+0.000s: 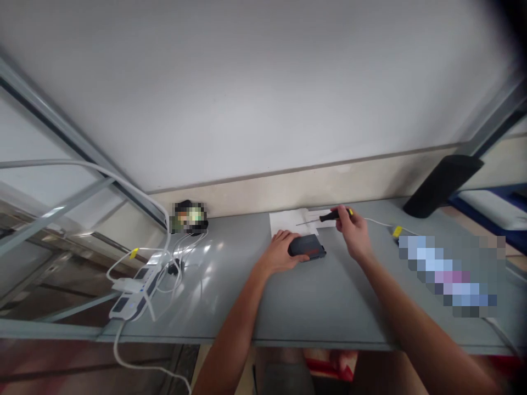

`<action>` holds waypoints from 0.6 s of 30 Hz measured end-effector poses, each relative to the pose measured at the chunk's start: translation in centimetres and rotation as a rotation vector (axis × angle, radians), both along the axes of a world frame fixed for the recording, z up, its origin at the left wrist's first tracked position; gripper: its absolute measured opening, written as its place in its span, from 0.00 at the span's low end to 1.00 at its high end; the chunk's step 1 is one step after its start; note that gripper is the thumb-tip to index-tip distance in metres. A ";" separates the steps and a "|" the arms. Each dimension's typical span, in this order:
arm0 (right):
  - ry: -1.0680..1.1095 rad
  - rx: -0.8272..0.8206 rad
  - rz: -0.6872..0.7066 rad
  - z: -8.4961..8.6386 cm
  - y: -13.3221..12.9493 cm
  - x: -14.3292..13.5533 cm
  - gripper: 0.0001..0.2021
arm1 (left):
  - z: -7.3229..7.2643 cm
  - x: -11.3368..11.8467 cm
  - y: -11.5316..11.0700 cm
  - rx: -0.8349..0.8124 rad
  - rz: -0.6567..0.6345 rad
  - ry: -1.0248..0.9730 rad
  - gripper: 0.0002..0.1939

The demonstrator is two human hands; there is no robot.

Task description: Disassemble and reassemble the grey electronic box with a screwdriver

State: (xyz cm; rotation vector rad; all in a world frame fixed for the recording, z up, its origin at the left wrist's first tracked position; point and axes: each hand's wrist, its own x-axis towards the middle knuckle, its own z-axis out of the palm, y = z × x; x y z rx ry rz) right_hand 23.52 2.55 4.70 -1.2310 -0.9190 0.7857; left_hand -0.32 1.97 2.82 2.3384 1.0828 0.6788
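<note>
My left hand (282,253) is closed around the left end of a dark grey box-shaped device (308,247) on the grey shelf. Reddish marks show on the device's face, too small to read. In my right hand (354,233) is a screwdriver (329,216) with a black and yellow handle. Its thin metal shaft points left, over white paper (284,220) that lies behind the device. The tip is apart from the device.
At the left, a white power strip (134,299) lies among looped white cables near a pixelated item (188,216). A black cylinder (442,184) leans at the back right. Another pixelated object (448,274) lies on the right. The grey shelf (214,307) ends at a front edge.
</note>
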 end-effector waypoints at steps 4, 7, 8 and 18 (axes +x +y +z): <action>0.240 -0.005 -0.065 -2.2 2.0 0.3 0.25 | -0.3 0.5 0.0 -0.046 -0.023 -0.050 0.31; 0.285 -0.032 -0.093 -3.3 1.7 1.4 0.24 | -0.4 0.6 0.0 -0.094 -0.063 -0.085 0.27; 0.289 -0.030 -0.103 -3.4 1.5 1.8 0.24 | -0.4 0.7 0.0 -0.113 -0.081 -0.104 0.26; 0.289 0.028 -0.120 -2.6 1.2 2.7 0.24 | -0.7 1.2 -0.1 -0.089 -0.034 -0.271 0.26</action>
